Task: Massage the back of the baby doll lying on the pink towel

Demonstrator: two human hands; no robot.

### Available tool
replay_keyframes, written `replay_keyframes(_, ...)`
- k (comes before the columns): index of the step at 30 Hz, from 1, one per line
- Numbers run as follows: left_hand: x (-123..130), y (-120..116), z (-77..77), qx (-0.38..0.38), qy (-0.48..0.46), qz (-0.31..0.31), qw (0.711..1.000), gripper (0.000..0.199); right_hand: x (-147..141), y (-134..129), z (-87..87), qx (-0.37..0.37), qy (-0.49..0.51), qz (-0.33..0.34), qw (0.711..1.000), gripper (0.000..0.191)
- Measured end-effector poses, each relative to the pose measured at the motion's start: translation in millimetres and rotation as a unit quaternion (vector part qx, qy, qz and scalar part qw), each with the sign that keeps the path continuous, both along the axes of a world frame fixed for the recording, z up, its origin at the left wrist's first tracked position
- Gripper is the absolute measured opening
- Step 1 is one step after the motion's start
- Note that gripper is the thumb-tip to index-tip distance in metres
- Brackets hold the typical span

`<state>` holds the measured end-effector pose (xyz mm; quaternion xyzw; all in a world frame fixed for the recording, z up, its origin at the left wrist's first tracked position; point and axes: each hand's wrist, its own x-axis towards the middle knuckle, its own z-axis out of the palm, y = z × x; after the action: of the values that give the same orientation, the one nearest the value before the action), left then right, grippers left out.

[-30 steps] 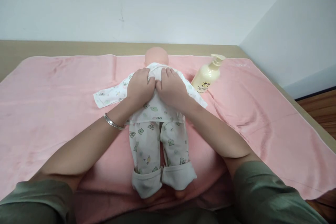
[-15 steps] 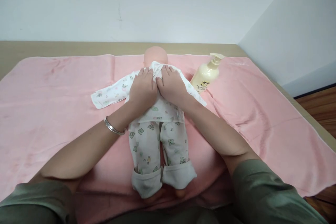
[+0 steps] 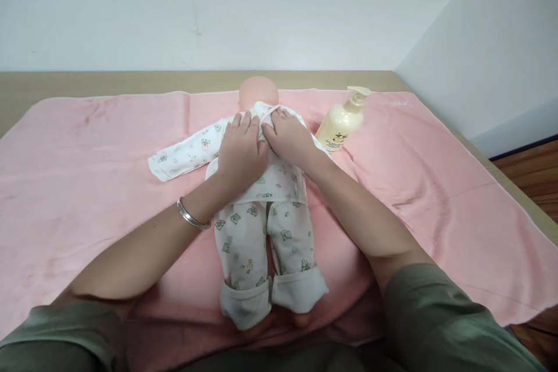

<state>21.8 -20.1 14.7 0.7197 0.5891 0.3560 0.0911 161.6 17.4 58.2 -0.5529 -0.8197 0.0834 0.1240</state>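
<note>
A baby doll (image 3: 258,92) lies face down with its head toward the wall. It wears a white printed shirt (image 3: 283,183) and matching trousers (image 3: 244,244) with turned-up cuffs. My left hand (image 3: 242,148) rests flat on the left side of the doll's upper back, fingers stretched toward its neck. On the right side of the back lies my right hand (image 3: 290,138), its fingers also extended, some of them partly covered by a fold of the shirt near the collar. The thumbs are close together over the middle of the back. A silver bangle circles my left wrist.
A pink blanket (image 3: 96,186) lies under the doll on a wooden table (image 3: 139,81). A cream pump bottle (image 3: 342,125) leans at the doll's right, close to my right forearm. A pale wall (image 3: 283,11) stands behind, with another at the right.
Both hands have shifted slightly to the right on the doll's back. The shirt fabric near the collar has bunched and now overlaps the right fingertips.
</note>
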Motion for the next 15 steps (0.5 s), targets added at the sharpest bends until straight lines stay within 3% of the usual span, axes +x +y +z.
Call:
replay_keyframes(6, -14.8, 20.5, 5.6, -0.066, -0.076, 0.036, 0.994, 0.063, -9.5, -30.5, -5.3, 0.042, -0.067, 0.011, 0.997, 0.065)
replay_keyframes(10, -24.7, 32.9, -0.1, -0.04, -0.119, 0.043, 0.991, 0.052, -14.9, -50.3, -2.0, 0.066, -0.113, 0.034, 0.991, 0.063)
replay_keyframes(15, -10.0, 13.2, -1.2, -0.023, -0.059, 0.04, 0.997, 0.055, -4.1, -16.7, -0.8, 0.015, 0.006, 0.02, 1.0, 0.052)
